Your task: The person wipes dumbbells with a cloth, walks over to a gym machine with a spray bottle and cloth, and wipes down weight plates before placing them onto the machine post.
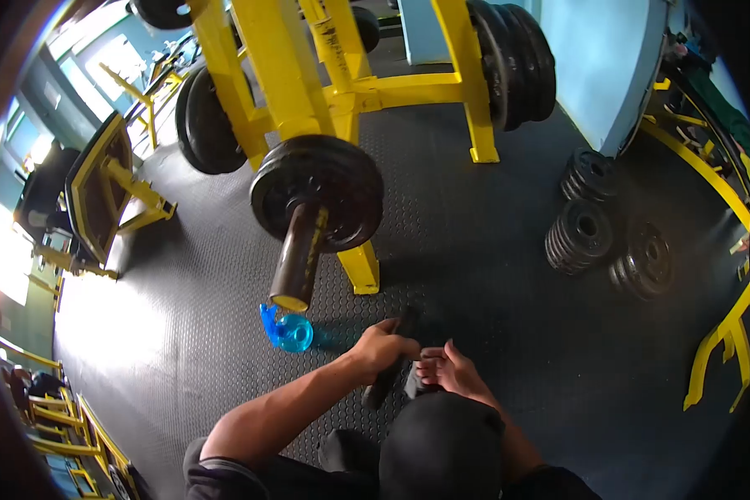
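Observation:
My left hand [381, 348] is wrapped round a dark, narrow object [386, 385], which slants from upper right to lower left in front of my body. What the object is cannot be made out. Close on its right is my right hand [452, 370], palm partly turned up and fingers curled; whether it holds anything is too small to tell. A dark rounded shape [442, 446] covers the area just below my hands. To the left of my left hand, a blue spray bottle [294, 332] stands on the black textured floor [200, 275].
A yellow rack [292, 75] carries black weight plates [317, 192] on a metal peg [300, 258] ahead. Plate stacks [579, 237] lie on the floor at right. A padded bench [100, 187] stands left, and yellow frames [717, 350] line the far right.

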`<state>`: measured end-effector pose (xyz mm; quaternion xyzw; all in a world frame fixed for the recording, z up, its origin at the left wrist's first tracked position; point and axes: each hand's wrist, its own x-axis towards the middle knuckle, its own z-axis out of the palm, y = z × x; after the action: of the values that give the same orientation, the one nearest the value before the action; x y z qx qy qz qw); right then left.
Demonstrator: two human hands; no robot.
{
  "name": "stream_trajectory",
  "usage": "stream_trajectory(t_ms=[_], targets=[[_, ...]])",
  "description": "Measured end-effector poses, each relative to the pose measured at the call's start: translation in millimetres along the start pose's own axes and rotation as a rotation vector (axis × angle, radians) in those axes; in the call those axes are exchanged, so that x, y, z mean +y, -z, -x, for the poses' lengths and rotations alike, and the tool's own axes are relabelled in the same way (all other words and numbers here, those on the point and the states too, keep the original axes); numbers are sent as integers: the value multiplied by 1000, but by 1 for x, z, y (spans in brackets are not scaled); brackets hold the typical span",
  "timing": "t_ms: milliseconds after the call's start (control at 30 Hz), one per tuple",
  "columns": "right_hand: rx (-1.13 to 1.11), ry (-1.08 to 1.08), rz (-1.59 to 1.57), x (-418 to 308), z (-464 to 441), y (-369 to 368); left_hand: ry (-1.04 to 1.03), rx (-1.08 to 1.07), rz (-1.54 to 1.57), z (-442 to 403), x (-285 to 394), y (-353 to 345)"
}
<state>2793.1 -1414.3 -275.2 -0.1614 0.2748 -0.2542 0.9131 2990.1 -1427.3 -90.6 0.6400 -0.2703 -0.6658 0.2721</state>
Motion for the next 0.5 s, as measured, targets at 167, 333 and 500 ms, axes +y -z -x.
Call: stream_trajectory(t_ms=[167,333,500], targets=[[4,369,256,-55,15,-102,-130,-258,17,55,45,-24],[-258,472,81,-113,19,-137,-447,-304,-134,120,95,-17],[-231,646,345,-160,50,-235,-879,103,-197,200,103,13]])
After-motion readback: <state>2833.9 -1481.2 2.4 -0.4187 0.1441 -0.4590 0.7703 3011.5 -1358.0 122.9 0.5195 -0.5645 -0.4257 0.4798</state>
